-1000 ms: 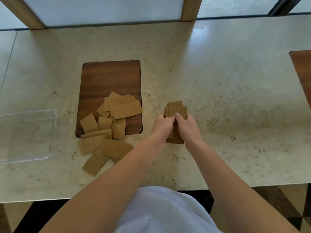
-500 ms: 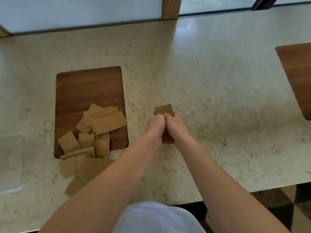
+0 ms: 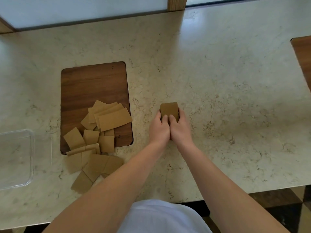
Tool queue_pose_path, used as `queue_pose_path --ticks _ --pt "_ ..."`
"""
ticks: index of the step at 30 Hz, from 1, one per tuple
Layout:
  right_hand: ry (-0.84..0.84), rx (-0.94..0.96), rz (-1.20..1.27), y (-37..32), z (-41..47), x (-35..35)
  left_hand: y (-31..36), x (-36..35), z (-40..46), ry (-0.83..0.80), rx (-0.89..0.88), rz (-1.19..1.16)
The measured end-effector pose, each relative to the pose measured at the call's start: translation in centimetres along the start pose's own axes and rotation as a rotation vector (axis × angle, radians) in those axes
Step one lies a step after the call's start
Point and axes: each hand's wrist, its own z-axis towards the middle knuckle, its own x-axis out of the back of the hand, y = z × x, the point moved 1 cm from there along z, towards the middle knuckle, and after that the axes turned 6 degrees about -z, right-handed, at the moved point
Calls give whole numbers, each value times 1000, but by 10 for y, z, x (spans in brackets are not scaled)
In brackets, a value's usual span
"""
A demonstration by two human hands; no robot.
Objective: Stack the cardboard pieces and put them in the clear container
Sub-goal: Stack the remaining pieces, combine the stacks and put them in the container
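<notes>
A squared-up stack of brown cardboard pieces (image 3: 168,109) rests on the marble counter at the centre. My left hand (image 3: 159,129) and my right hand (image 3: 180,128) press against its near end from both sides, thumbs on top, both gripping it. Several loose cardboard pieces (image 3: 107,118) lie scattered to the left, partly on a dark wooden board (image 3: 94,84) and partly on the counter. The clear container (image 3: 31,158) sits at the far left edge, only partly in view, with nothing visible inside.
A second wooden board (image 3: 303,54) shows at the right edge. The counter's front edge (image 3: 269,189) runs close below my arms, with dark floor beyond. A window frame and wooden post (image 3: 176,4) line the back.
The fanned, uneven stack between my hands has been pushed together into one neat block lying flat on the counter. The view has shifted, so the container shows less.
</notes>
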Motion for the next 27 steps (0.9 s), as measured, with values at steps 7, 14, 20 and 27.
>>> queue_pose_path --ticks 7,14,20,27 --pt "-6 63 -10 12 0 0 -13 -1 -2 -23 -47 42" --pt "277 416 -244 8 -24 5 -4 25 -21 189 -292 97" --pt "-15 587 -388 34 -77 -41 -51 115 -66 332 -371 187" --pt "-286 590 -902 55 -104 -131 -132 223 -109 553 -83 220"
